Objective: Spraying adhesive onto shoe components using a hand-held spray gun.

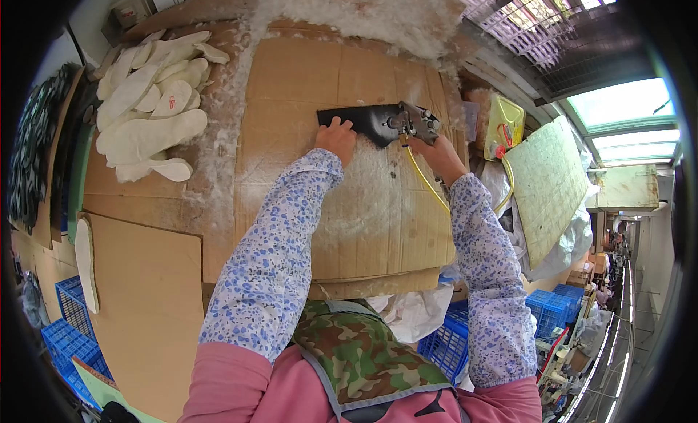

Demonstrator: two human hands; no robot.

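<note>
My left hand (337, 141) is closed on the near left edge of a black, flat, curved piece (369, 122), which looks like a shoe part with a glossy surface. My right hand (438, 158) is wrapped round a metal spray gun (419, 123) with a yellow hose (423, 177) running from it. The gun's head is right at the piece's right end; whether they touch I cannot tell. Both lie over a worn cardboard sheet (291, 74) on the table.
Cream fleecy insoles (156, 125) are heaped at the left. White fluff (356, 8) covers the far edge. On the right stand a yellow container (507, 117) and a stained board (549, 186). A brown panel (145, 299) lies near left; blue crates (545, 310) stand below.
</note>
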